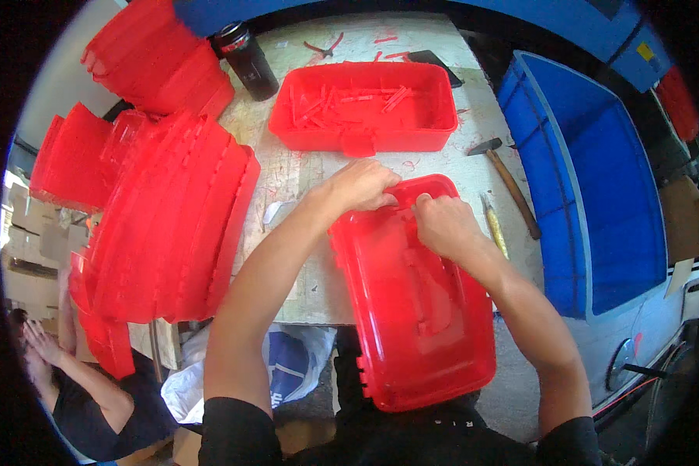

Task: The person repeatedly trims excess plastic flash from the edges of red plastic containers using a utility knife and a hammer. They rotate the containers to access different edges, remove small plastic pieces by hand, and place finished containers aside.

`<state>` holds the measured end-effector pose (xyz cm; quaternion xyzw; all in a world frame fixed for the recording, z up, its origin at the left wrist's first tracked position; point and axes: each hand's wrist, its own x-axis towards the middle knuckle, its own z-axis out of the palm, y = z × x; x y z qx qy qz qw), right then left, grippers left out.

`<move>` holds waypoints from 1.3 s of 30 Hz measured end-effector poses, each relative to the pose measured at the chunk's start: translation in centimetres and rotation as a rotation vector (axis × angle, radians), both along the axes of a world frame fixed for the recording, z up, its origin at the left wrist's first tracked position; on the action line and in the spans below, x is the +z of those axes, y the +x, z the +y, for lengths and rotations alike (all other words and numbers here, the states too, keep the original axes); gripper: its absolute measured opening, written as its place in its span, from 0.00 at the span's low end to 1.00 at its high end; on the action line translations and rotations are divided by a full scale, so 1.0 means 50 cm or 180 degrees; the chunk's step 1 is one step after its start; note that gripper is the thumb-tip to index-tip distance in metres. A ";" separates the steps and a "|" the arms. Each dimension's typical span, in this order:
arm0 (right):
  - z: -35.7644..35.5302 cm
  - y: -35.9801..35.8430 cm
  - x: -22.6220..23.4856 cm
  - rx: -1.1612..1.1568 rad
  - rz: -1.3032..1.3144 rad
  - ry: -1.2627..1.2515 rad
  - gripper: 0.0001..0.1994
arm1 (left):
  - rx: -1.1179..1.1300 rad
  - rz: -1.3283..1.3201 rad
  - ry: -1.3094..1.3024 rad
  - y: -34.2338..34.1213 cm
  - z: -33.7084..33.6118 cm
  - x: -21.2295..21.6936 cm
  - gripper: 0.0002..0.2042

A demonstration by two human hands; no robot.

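Note:
A glossy red plastic box lid (380,311), with a long recess in its middle, lies tilted from the table's near edge toward my body. My left hand (363,186) is closed at the lid's far left corner, its fingertips on the rim. Close beside it, my right hand (448,224) is closed over the lid's far end, knuckles up and thumb bent. The undersides of its fingers are hidden. Beyond my hands stands an open red plastic box (357,141) with a front latch tab, holding several thin red plastic strips (349,99).
Stacked red plastic shells (175,217) crowd the left. At the back are a black tumbler (247,62), red-handled pliers (325,46) and a dark flat object (435,66). A hammer (512,186) and yellow cutter (495,225) lie right, near a blue bin (567,186). Another person's hands (43,346) show lower left.

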<state>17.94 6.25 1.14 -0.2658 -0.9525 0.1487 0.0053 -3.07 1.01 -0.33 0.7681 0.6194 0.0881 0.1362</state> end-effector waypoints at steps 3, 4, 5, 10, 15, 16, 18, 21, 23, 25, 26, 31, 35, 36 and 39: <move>0.011 -0.026 -0.022 -0.0020 -0.0013 0.0149 0.12 | -0.0195 -0.0077 -0.0053 -0.011 0.007 0.006 0.11; 0.013 -0.028 -0.025 -0.0006 0.0011 0.0176 0.13 | -0.0234 -0.0089 -0.0122 -0.010 0.009 0.007 0.10; 0.016 -0.029 -0.025 -0.0025 0.0018 0.0155 0.13 | -0.0163 -0.0125 -0.0161 -0.009 0.012 0.009 0.11; 0.006 -0.030 -0.015 -0.0174 0.0040 0.0233 0.14 | 0.0192 -0.0157 -0.0358 0.018 0.013 0.001 0.15; 0.006 -0.034 0.000 -0.0053 -0.0096 0.0662 0.10 | 0.0036 -0.0044 -0.0192 0.020 0.016 -0.002 0.14; 0.006 -0.031 0.003 -0.0022 -0.0183 0.0758 0.09 | -0.0063 0.0010 -0.0189 0.018 0.020 0.000 0.14; 0.011 -0.033 0.011 0.0102 -0.0306 0.0910 0.08 | -0.0230 0.0112 -0.0172 0.012 0.029 0.005 0.13; 0.014 -0.029 0.025 0.0159 -0.0610 0.0892 0.09 | -0.0402 0.0173 -0.0186 0.011 0.038 0.013 0.12; 0.015 -0.026 0.033 0.0164 -0.0782 0.0708 0.10 | -0.0447 0.0171 -0.0257 0.016 0.040 0.014 0.12; 0.018 -0.028 0.037 0.0166 -0.1011 0.0451 0.11 | -0.0437 0.0114 -0.0328 0.024 0.037 0.014 0.11; 0.019 -0.028 0.039 0.0184 -0.0786 0.0172 0.12 | -0.0449 0.0105 -0.0373 0.029 0.034 0.013 0.10; 0.025 -0.037 0.030 -0.1280 -0.0358 -0.2939 0.15 | -0.0248 0.0089 -0.0417 0.038 0.024 0.017 0.09; 0.018 -0.023 0.018 -0.2539 0.0563 -0.5462 0.09 | -0.0203 0.0163 -0.0391 0.042 0.020 0.023 0.08; 0.014 -0.018 0.015 -0.2658 0.0729 -0.5450 0.09 | -0.0212 0.0145 -0.0427 0.043 0.020 0.024 0.08; 0.006 -0.009 0.003 -0.2588 0.1031 -0.5439 0.09 | -0.0098 0.0123 -0.0552 0.050 0.018 0.022 0.08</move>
